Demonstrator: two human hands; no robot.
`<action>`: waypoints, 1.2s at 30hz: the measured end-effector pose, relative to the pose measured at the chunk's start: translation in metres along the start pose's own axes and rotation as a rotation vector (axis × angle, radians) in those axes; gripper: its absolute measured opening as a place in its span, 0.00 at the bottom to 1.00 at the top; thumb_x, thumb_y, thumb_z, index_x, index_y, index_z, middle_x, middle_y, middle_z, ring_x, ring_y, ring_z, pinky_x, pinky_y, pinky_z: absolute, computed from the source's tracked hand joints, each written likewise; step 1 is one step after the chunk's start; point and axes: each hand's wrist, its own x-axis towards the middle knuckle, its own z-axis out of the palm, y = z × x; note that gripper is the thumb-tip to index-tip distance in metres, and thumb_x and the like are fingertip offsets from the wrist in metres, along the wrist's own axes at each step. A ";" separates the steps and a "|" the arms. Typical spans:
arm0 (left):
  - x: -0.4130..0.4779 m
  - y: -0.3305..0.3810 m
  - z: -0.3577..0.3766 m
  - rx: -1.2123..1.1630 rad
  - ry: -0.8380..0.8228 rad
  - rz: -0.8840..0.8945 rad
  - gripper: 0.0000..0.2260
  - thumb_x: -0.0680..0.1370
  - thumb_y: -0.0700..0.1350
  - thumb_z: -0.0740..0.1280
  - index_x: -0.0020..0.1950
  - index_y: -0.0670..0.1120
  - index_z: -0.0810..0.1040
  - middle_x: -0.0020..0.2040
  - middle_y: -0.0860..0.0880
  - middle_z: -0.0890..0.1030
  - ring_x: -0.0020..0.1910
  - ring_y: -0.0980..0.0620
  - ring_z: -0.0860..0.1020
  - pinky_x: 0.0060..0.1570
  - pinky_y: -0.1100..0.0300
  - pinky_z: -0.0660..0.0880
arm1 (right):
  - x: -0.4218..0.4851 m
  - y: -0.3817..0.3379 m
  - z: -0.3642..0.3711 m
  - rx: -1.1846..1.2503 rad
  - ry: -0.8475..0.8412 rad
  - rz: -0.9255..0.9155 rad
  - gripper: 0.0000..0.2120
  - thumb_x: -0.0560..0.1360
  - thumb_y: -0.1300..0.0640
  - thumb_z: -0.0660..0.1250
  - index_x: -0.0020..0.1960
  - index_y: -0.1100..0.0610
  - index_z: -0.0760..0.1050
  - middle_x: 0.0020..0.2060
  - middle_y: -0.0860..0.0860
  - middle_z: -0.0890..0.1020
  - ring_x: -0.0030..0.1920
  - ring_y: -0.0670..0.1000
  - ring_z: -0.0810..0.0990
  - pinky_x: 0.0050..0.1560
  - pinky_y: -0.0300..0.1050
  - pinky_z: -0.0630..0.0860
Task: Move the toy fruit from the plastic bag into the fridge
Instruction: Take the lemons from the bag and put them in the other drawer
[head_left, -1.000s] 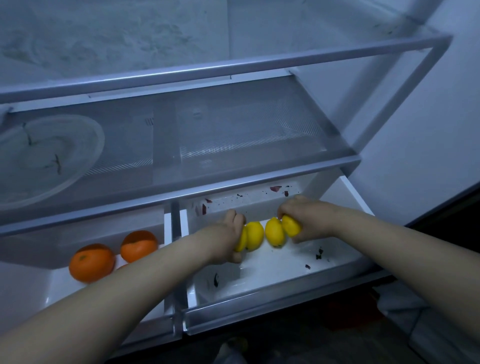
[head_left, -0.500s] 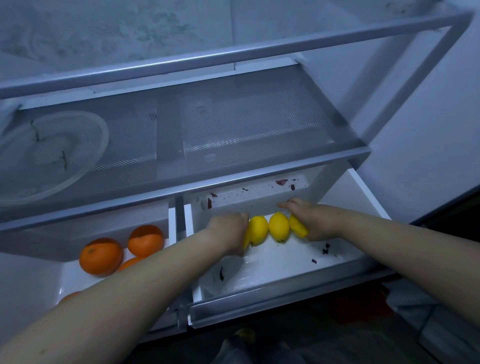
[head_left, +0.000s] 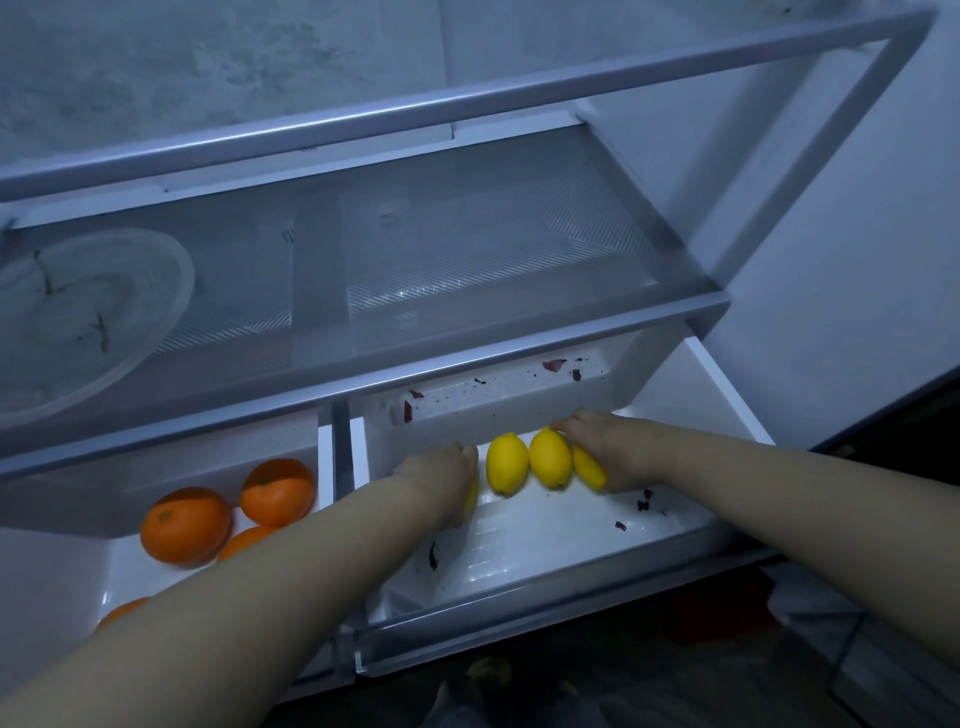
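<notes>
Grips the leftmost lemon (head_left: 470, 500) in the left hand (head_left: 441, 480), fingers curled round it and hiding most of it. Cups the rightmost lemon (head_left: 589, 467) under the right hand (head_left: 615, 448), fingers bent over the top. Shows two middle lemons (head_left: 507, 464) lying loose between, touching each other, all four in a row on the floor of the fridge's right drawer (head_left: 571, 545). Shows oranges (head_left: 186, 525) apart in the left drawer (head_left: 62, 582).

Could go wrong on letting go: may roll toward the drawer front, being rounded fruit on smooth ribbed plastic. May nudge the loose pair out of line when drawing either hand back, given how close together. May knock a wrist on the edge of the glass shelf (head_left: 467, 249) just above when lifting out. Cannot see any plastic bag, so cannot judge how much fruit is left.

Finds no brand, label or legible writing anywhere; only dark flecks (head_left: 644, 505) on the drawer floor.
</notes>
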 end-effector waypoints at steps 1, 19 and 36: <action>0.001 0.000 0.002 -0.002 -0.008 0.005 0.28 0.74 0.44 0.70 0.70 0.41 0.61 0.64 0.41 0.70 0.59 0.42 0.74 0.55 0.51 0.75 | 0.001 0.001 0.001 -0.002 0.003 -0.005 0.40 0.69 0.58 0.72 0.74 0.51 0.53 0.66 0.54 0.66 0.64 0.56 0.69 0.61 0.53 0.70; -0.001 0.002 0.003 0.044 -0.025 0.015 0.30 0.76 0.49 0.66 0.73 0.42 0.57 0.67 0.41 0.68 0.61 0.42 0.72 0.55 0.48 0.75 | -0.005 -0.007 -0.013 -0.032 -0.017 0.056 0.44 0.68 0.57 0.73 0.75 0.55 0.51 0.71 0.54 0.62 0.69 0.55 0.64 0.64 0.48 0.67; -0.138 -0.014 -0.065 -0.058 0.761 0.125 0.27 0.75 0.58 0.55 0.70 0.47 0.67 0.67 0.45 0.73 0.62 0.46 0.75 0.55 0.52 0.75 | -0.088 -0.112 -0.094 0.044 0.357 -0.014 0.24 0.76 0.45 0.62 0.71 0.46 0.63 0.69 0.46 0.68 0.67 0.47 0.67 0.64 0.43 0.66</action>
